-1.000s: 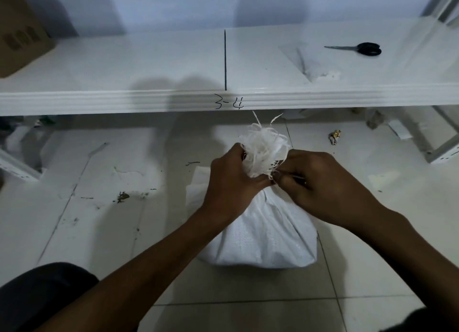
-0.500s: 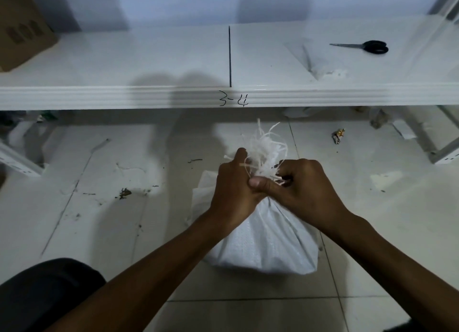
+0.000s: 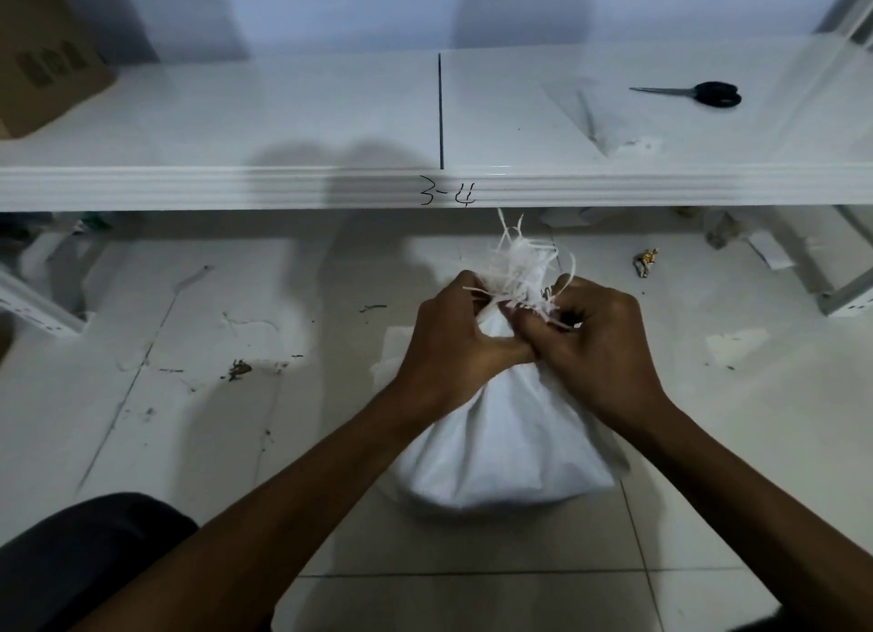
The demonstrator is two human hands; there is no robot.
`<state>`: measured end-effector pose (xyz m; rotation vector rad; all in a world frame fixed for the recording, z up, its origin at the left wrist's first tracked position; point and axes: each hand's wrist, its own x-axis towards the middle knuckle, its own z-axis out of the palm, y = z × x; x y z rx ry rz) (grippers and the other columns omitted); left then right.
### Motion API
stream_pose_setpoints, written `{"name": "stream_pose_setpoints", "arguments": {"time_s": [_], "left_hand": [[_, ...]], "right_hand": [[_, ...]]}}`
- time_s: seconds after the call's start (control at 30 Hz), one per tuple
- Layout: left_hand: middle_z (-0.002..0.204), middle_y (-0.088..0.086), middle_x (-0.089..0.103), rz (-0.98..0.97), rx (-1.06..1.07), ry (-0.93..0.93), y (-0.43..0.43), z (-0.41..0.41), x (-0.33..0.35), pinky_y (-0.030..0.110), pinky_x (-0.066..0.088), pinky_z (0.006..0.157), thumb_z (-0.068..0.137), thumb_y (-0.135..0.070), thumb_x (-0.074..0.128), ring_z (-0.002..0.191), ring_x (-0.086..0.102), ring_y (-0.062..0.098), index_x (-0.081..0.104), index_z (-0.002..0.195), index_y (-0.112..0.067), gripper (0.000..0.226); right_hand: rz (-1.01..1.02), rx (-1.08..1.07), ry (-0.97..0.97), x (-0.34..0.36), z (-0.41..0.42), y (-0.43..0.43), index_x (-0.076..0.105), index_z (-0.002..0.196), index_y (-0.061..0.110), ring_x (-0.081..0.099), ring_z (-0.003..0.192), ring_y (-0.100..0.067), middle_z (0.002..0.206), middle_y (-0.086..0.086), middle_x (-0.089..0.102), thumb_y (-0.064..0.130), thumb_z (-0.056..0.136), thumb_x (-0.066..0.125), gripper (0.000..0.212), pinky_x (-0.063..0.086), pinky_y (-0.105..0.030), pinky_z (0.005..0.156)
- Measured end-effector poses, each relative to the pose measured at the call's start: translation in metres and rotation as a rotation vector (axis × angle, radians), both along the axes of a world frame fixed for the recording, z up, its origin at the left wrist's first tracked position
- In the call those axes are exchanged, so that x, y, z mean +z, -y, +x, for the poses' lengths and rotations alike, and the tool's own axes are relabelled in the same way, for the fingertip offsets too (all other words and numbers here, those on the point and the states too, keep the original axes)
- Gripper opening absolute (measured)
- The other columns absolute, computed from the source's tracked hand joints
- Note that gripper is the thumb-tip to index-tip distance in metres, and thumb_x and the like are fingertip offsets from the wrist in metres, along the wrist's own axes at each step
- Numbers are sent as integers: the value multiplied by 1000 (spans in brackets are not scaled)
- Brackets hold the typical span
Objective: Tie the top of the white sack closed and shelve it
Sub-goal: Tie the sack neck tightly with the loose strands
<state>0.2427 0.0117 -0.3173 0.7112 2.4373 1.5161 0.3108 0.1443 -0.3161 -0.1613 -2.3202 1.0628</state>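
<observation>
A full white woven sack point(image 3: 505, 447) stands upright on the tiled floor in front of a low white shelf point(image 3: 283, 187) marked "3-4". Its top is bunched into a neck with frayed white strands point(image 3: 522, 263) sticking up. My left hand point(image 3: 453, 343) is clenched around the left side of the neck. My right hand point(image 3: 600, 348) is closed on the right side of the neck, fingertips pinching a thin white strand. The two hands touch at the thumbs. The neck itself is mostly hidden by my fingers.
Black-handled scissors point(image 3: 704, 94) lie on the shelf at the right, next to a clear plastic sheet point(image 3: 595, 121). A cardboard box point(image 3: 38, 60) sits at the shelf's left end. Scraps and a crumpled wrapper point(image 3: 645, 262) litter the floor. My dark-clothed knee point(image 3: 75, 560) is at bottom left.
My hands have drawn closer together on the neck, the right hand's fingers curling in under the frayed top. The sack stays in place.
</observation>
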Motion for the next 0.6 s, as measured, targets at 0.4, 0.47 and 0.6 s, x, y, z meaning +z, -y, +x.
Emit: {"name": "stream_pose_setpoints", "arguments": {"time_s": [0.4,0.47,0.6], "left_hand": [[78,-10,75,188,208,-10,13,1,5,5,48,65,82,-16,77,72,70,-3,77,88,-12,7],[80,-10,75,210,208,-134,14,6,3,8,51,69,81,-14,77,74,70,-4,78,89,-11,8],[87,-1,77,215,89,-430,14,10,-9,23,58,76,79,-8,78,80,72,3,78,88,-8,9]], "right_hand": [[-90,-100,76,-7,0,-11,64,54,6,59,50,-28,51,-10,63,39,85,67,46,45,-40,53],[-112,-96,81,-6,1,-9,65,54,8,58,48,-26,51,-8,63,38,85,67,44,45,-40,53],[-172,-106,108,-4,2,-8,65,52,6,57,45,-22,48,-8,62,36,85,68,45,44,-32,50]]}}
